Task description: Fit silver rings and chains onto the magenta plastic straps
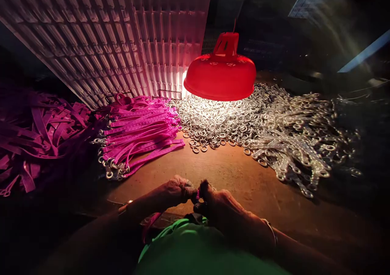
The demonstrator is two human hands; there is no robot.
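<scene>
My left hand (179, 189) and my right hand (215, 200) meet low in the middle, close to my body, with covered fingertips. Both are closed in a pinch around a pink strap (198, 194), of which only a small bit shows between the fingers. A length of pink strap (151, 225) hangs below my left wrist. Whether a metal ring is in the fingers too is hidden. Beyond my left hand lies a stack of pink straps (146, 124) with metal clips at their left ends. Past my right hand is a heap of metal rings (213, 122).
A red lamp (221, 78) hangs low over the rings. Pale straps with metal rings (295, 141) are piled on the wooden table (170, 163) at right. Loose pink straps (45, 133) lie far left. A ribbed panel (122, 35) stands behind.
</scene>
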